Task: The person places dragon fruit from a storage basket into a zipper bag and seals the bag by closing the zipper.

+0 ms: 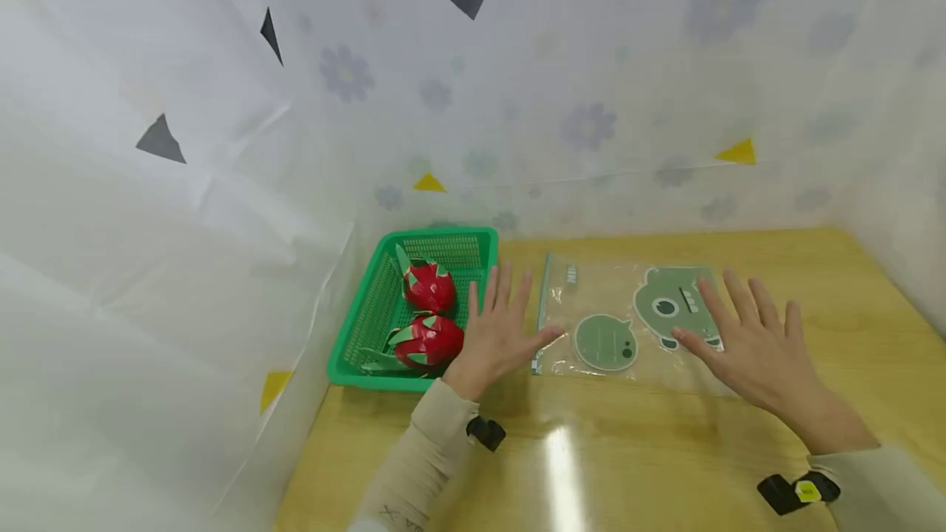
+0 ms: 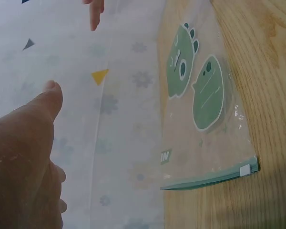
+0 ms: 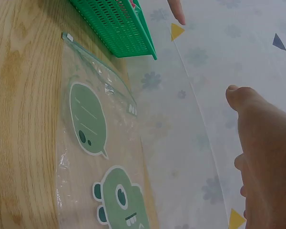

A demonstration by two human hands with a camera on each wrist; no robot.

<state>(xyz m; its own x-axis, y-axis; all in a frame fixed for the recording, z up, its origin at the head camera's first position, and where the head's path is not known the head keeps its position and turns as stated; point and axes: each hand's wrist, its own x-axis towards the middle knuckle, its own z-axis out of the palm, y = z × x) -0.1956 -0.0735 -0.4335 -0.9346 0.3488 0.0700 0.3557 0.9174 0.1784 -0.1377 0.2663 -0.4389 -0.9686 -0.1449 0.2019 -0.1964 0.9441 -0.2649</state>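
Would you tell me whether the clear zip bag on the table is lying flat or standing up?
Flat. The zip bag lies spread on the table, its green printed figures facing up, with nothing visibly bulging inside.

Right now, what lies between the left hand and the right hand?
In the head view, the clear zip bag lies flat on the wooden table between the left hand and the right hand.

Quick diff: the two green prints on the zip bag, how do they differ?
The dinosaur print is larger and irregular, with feet, an eye and teeth; the speech-bubble print is smaller, a plain oval with a small tail, two lines and two dots. The right hand overlaps the dinosaur print; the speech-bubble print lies uncovered. Both are green with white outlines.
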